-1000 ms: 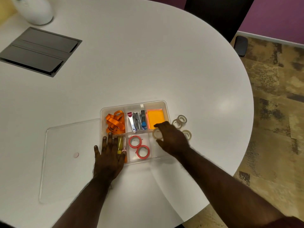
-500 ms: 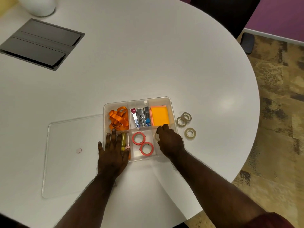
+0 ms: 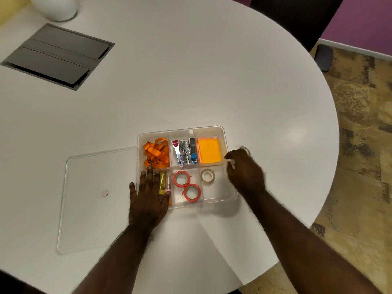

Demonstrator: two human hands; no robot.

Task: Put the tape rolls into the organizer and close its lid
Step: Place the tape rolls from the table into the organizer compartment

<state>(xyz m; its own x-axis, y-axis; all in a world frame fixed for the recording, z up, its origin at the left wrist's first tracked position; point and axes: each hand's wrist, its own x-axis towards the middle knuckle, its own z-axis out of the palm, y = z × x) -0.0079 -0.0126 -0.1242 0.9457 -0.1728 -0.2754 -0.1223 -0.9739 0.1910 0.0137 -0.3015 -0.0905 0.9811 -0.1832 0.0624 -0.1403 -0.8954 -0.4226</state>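
Tape rolls are what I look for first, and I see one clear roll (image 3: 208,176) lying flat in the front right box of the organizer (image 3: 220,132), all by itself. It is just to the left of the right hand (image 3: 246,172), near the fingers but not touching them. The right hand sits over the right wall of the organizer, reaching past it to the table (image 3: 191,71). Its fingers (image 3: 230,155) are bent and close together, but the hand is blurry, so I cannot tell if they are gripping anything. One more clear tape roll (image 3: 245,150) peeks out on the table behind this hand, right at the knuckles. Any other rolls there are hidden under the hand. Two red tape rolls (image 3: 186,185) lie flat in the front middle box, one touching the other. The left hand (image 3: 148,196) lies flat on the front left corner of the organizer, with its fingers (image 3: 150,172) straight and spread a little. It holds nothing. It covers part of a yellow tube (image 3: 162,181) in the front left box. In the back row I see an orange ribbon (image 3: 156,153) on the left, some metal clippers (image 3: 184,152) in the middle, and an orange pad (image 3: 209,150) on the right. The clear lid (image 3: 93,200) is off. It lies flat on the table, just left of the organizer.
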